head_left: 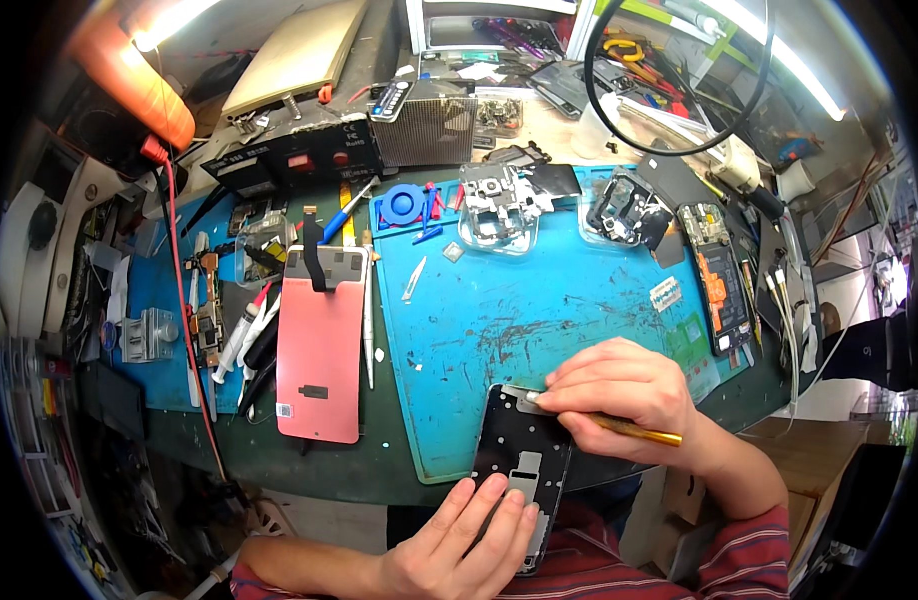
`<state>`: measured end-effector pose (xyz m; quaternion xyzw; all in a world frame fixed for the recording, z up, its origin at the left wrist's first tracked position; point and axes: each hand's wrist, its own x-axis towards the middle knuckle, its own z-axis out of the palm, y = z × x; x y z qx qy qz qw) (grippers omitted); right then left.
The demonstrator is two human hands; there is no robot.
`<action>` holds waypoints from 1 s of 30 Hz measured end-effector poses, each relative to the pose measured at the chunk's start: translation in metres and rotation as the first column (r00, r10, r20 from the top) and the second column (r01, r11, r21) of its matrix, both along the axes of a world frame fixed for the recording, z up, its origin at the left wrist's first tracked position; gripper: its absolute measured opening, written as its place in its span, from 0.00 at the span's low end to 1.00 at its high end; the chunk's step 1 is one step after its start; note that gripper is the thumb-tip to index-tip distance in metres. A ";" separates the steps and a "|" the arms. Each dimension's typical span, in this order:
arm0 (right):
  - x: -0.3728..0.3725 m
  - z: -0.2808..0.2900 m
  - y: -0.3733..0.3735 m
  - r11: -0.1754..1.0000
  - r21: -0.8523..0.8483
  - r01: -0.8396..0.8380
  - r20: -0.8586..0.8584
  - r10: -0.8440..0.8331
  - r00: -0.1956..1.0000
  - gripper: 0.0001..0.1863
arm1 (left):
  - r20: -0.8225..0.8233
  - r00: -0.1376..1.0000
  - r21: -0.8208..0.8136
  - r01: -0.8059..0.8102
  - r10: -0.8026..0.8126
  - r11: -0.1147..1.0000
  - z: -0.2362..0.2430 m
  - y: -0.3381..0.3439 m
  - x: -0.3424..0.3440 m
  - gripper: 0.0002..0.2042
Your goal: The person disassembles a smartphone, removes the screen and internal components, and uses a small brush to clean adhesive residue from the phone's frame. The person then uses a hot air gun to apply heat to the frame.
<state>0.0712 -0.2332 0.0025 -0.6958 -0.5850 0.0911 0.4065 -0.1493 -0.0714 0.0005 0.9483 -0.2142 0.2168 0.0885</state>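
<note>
My left hand (459, 545) grips the lower part of a black phone frame (504, 430) with small white patches, its fingers lying over the left side and hiding some of it. The frame lies at the near edge of the blue mat (444, 335). My right hand (624, 390) is closed on a gold pen-like tool (649, 433), its fingertips at the upper end of the frame; what the tool's tip touches is hard to make out. A pink phone screen panel (319, 370) with a dark flex cable lies to the left.
Behind stand a black boxy device (269, 165) and clear trays (499, 235) of small parts. An opened phone (719, 285) and razor blade (665, 293) lie at the right, a syringe (234, 345) and tools at the left. A cable loop (679, 150) hangs at the upper right.
</note>
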 end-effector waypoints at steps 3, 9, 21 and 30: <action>0.001 -0.001 -0.008 1.000 -0.004 -0.002 0.006 0.002 1.000 0.14 | -0.019 0.999 -0.010 0.031 -0.031 0.999 0.000 0.002 -0.001 0.10; 0.000 -0.002 0.002 1.000 0.007 -0.029 0.009 0.029 1.000 0.14 | -0.011 1.000 -0.019 0.015 -0.015 1.000 -0.002 0.003 -0.003 0.10; -0.011 0.010 -0.006 0.973 0.225 -0.047 0.101 0.025 0.995 0.15 | -0.024 1.000 -0.081 0.006 -0.008 0.997 0.010 0.016 -0.001 0.11; -0.040 0.004 -0.063 0.875 0.152 0.460 -0.038 -0.460 0.887 0.20 | 0.321 0.900 -0.349 -0.176 0.294 0.920 -0.006 -0.006 0.007 0.12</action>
